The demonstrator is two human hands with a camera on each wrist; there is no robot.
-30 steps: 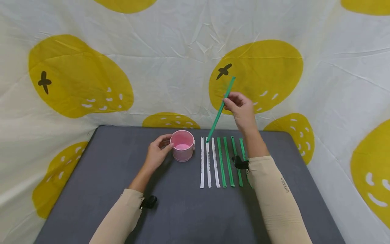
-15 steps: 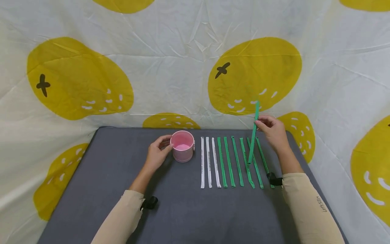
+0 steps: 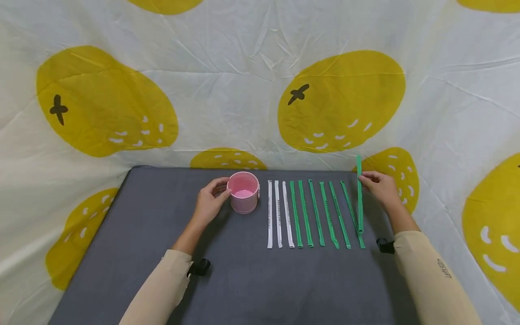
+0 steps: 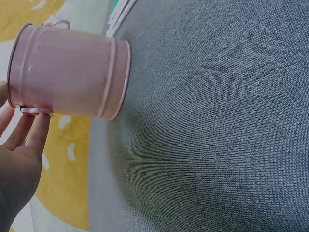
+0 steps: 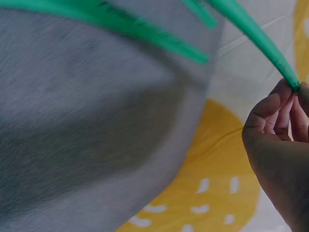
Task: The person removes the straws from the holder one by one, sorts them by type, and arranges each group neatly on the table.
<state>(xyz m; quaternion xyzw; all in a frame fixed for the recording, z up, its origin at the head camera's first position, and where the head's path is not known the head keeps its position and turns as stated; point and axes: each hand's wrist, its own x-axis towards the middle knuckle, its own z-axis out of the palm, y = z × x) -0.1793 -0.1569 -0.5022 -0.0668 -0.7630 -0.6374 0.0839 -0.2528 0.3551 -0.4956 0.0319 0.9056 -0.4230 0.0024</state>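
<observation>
My left hand (image 3: 211,201) holds the side of a small pink bucket (image 3: 244,205), thumb at the rim and fingers against the small handle ear in the left wrist view. The bucket stands upright, and its visible inside shows only pink. Between thumb and fingertips, my right hand (image 3: 380,186) pinches a green wrapped straw (image 3: 359,198) with dark print. That straw stands nearly upright above the right end of the row, its lower end overlapping the last green straw (image 3: 348,204) in the head view. Whether they touch, I cannot tell.
Right of the bucket, three white wrapped straws (image 3: 278,214) lie side by side, followed by several green wrapped straws (image 3: 305,214). All lie lengthwise on the dark grey table (image 3: 252,284). Behind the table hangs a white cloth (image 3: 227,99) with yellow fruit prints.
My right hand has moved rightward and down with the green straw, from above the white straws to the row's right end. The straw has turned more upright. My left hand stays at the bucket.
</observation>
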